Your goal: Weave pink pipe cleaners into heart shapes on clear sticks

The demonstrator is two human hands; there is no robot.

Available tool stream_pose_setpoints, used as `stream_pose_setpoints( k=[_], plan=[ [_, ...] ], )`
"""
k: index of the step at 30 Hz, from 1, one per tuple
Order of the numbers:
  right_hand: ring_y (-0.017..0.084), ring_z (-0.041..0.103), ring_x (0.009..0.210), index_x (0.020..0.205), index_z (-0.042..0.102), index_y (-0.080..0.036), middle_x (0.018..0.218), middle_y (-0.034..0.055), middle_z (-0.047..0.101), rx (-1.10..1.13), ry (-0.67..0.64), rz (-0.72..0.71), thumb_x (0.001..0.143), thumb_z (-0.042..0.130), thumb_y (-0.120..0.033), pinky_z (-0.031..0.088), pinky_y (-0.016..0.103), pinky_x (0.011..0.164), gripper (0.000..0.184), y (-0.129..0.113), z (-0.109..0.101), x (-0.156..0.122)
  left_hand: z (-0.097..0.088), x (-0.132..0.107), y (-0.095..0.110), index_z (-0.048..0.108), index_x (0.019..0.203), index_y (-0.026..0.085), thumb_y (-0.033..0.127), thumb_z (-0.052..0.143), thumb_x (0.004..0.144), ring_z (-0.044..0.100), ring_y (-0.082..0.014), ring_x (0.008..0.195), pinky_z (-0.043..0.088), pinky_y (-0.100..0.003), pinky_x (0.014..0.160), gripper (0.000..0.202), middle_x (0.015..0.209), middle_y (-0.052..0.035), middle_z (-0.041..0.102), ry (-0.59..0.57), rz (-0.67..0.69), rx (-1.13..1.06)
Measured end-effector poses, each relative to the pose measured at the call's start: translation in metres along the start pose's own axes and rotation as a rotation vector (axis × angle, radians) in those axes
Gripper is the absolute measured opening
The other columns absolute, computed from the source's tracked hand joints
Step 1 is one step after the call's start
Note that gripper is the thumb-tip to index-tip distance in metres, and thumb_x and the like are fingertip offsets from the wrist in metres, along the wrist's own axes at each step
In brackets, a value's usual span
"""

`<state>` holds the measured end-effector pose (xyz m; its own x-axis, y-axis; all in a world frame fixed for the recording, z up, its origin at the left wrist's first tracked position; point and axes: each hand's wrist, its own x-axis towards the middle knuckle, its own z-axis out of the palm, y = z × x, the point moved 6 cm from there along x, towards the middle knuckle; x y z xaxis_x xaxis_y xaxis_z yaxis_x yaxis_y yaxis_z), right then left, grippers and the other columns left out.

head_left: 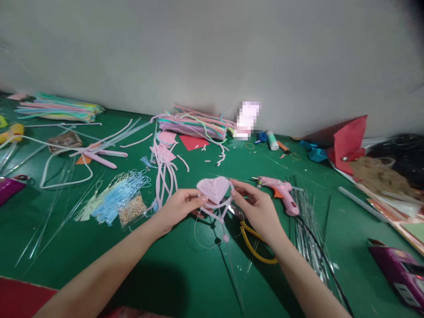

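Green table (99, 247): craft litter throughout. Left hand (179, 207) pinches pipe-cleaner heart (213, 187) at its 9 o'clock edge; right hand (260, 207) pinches its 3 o'clock edge. Heart held above table centre. Judged light, soft, easily deformed; grip outer rim only. Glue gun (281, 192) lies at 3 o'clock.

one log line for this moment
left hand: grips pink heart | right hand: grips pink heart | nearby: pink glue gun, green table

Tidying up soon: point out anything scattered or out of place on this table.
Short pink offcuts lie strewn on the green table beside the pipe-cleaner pile. The pink glue gun lies on its side.
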<state>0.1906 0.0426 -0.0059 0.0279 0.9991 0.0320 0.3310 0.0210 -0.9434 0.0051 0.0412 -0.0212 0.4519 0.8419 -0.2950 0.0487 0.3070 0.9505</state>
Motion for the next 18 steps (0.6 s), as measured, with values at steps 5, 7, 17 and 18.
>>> stream_pose_setpoints(
  k=[5, 7, 17, 18],
  plan=[
    [0.016, 0.061, 0.071, 0.106, 0.067, -0.017, 0.082, 0.0049, 0.067, 0.031, 0.037, 0.007, 0.077, 0.064, -0.037, 0.05, 0.029, 0.063, 0.035, 0.001, -0.005, 0.002, 0.0, 0.001, -0.001, 0.07, 0.1, 0.013, 0.041, 0.064, 0.082, 0.065, -0.0226, 0.09, 0.051, -0.033, 0.077, 0.034, 0.1, -0.0114, 0.071, -0.004, -0.011, -0.025],
    [0.015, 0.06, 0.07, 0.104, 0.067, -0.018, 0.082, 0.0036, 0.066, 0.087, 0.06, 0.021, 0.076, 0.067, -0.037, 0.049, 0.027, 0.061, 0.035, 0.001, -0.01, 0.002, 0.0, 0.001, -0.001, 0.068, 0.103, 0.014, 0.038, 0.067, 0.08, 0.064, -0.0224, 0.092, 0.052, -0.031, 0.074, 0.034, 0.103, -0.0112, 0.07, 0.0, -0.012, -0.04],
    [0.009, 0.057, 0.059, 0.091, 0.071, -0.019, 0.07, -0.0011, 0.063, 0.476, 0.195, 0.087, 0.07, 0.075, -0.034, 0.047, 0.021, 0.055, 0.026, 0.001, -0.031, 0.001, 0.001, 0.003, -0.004, 0.066, 0.103, 0.015, 0.027, 0.073, 0.074, 0.064, -0.0185, 0.087, 0.051, -0.027, 0.069, 0.032, 0.107, -0.0105, 0.068, -0.014, -0.029, -0.072],
    [0.009, 0.057, 0.058, 0.09, 0.071, -0.019, 0.07, -0.0009, 0.063, 0.493, 0.207, 0.093, 0.069, 0.076, -0.035, 0.047, 0.021, 0.054, 0.027, 0.001, -0.033, 0.001, 0.001, 0.002, -0.003, 0.066, 0.102, 0.015, 0.028, 0.072, 0.076, 0.064, -0.0187, 0.089, 0.051, -0.027, 0.068, 0.03, 0.108, -0.0105, 0.068, -0.013, -0.025, -0.069]
  ],
)
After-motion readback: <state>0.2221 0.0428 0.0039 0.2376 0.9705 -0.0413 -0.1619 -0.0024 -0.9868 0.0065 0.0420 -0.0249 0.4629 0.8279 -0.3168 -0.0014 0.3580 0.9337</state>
